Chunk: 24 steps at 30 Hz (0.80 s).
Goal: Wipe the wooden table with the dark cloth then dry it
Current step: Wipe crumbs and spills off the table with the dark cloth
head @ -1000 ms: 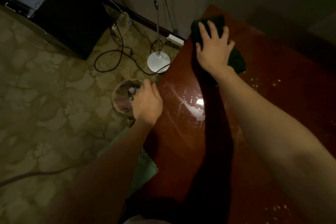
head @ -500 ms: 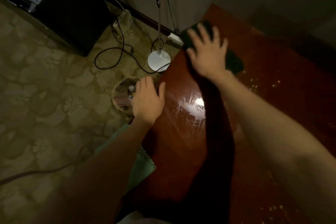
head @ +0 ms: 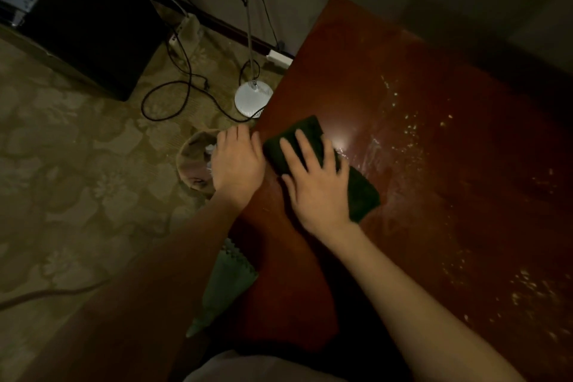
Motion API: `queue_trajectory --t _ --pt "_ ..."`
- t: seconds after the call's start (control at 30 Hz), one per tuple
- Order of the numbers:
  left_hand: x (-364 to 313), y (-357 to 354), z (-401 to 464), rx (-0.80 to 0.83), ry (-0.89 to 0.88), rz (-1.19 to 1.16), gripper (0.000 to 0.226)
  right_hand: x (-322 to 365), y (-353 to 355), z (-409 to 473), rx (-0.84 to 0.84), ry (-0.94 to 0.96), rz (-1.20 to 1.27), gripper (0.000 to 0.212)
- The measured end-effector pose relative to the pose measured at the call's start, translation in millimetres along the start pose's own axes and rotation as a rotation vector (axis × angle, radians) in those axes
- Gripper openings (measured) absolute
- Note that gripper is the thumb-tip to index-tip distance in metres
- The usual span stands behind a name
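Note:
The reddish wooden table (head: 418,139) fills the right half of the view, with pale crumbs and wet streaks on its right part. A dark folded cloth (head: 359,189) lies on it near the left edge. My right hand (head: 313,183) presses flat on the cloth, fingers spread. My left hand (head: 237,164) rests at the table's left edge, fingers loosely together and holding nothing, right beside the cloth.
A small waste basket (head: 192,164) stands on the patterned carpet just below my left hand. A white lamp base (head: 253,98) with its pole and black cables lies further back. A black cabinet (head: 90,18) is at top left. A green foam mat (head: 223,291) lies by the table.
My right hand has dragged the cloth from the table's far left corner toward me along the left edge, ending beside my left hand. My left hand has stayed at the edge.

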<state>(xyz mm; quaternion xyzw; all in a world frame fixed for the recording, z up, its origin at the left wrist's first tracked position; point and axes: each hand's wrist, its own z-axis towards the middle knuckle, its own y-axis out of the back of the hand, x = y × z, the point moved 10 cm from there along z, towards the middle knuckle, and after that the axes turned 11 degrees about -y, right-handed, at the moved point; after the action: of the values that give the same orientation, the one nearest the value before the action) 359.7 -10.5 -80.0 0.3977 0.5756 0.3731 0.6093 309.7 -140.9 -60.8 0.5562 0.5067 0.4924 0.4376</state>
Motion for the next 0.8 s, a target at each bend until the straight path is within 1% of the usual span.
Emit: queue_trajectory --t 0.07,0.13,0.17,0.27,0.33,0.43,0.5,0.57,0.63,0.7,0.8 --pt "-5.3 1.1 1.0 -0.007 -0.051 0.016 0.041 -31.5 7.3 28.9 -0.014 -0.030 -0.024 0.055" --pt "-8.6 1.5 1.9 -0.022 -0.085 0.021 0.035 -71.3 16.6 67.3 0.012 -0.155 0.011 0.056" --pt "-10.3 2.9 1.8 -0.038 -0.101 0.026 0.035 -86.9 22.9 81.2 0.004 -0.212 0.035 0.057" --pt "-13.6 5.0 0.6 -0.056 -0.135 0.048 0.038 -98.0 28.5 87.1 -0.019 -0.303 0.057 0.059" --pt "-15.8 5.6 0.4 -0.048 -0.151 0.054 0.041 -79.9 20.6 59.4 -0.015 -0.262 0.045 0.060" --pt "-23.8 7.6 -0.6 -0.039 -0.221 0.068 0.044 -47.5 8.3 -14.0 -0.034 -0.124 0.058 0.057" --pt "-33.5 6.5 -1.2 -0.013 -0.313 0.056 0.043 -41.2 1.1 -57.5 -0.042 -0.097 0.041 0.054" --pt "-47.5 3.8 -3.3 0.031 -0.444 0.046 0.042 -42.8 -4.7 -80.0 -0.016 -0.079 0.011 0.053" --pt "-60.5 2.1 -3.8 0.072 -0.538 0.054 0.041 -53.0 -3.9 -73.2 0.000 -0.027 0.022 0.052" --pt "-71.2 -0.6 -1.5 0.098 -0.559 0.050 0.035 -78.6 4.2 -47.1 -0.013 -0.031 0.032 0.052" --pt "-90.0 -7.2 -1.0 0.107 -0.574 0.032 0.033 -140.0 25.0 6.1 -0.021 -0.214 0.055 0.055"
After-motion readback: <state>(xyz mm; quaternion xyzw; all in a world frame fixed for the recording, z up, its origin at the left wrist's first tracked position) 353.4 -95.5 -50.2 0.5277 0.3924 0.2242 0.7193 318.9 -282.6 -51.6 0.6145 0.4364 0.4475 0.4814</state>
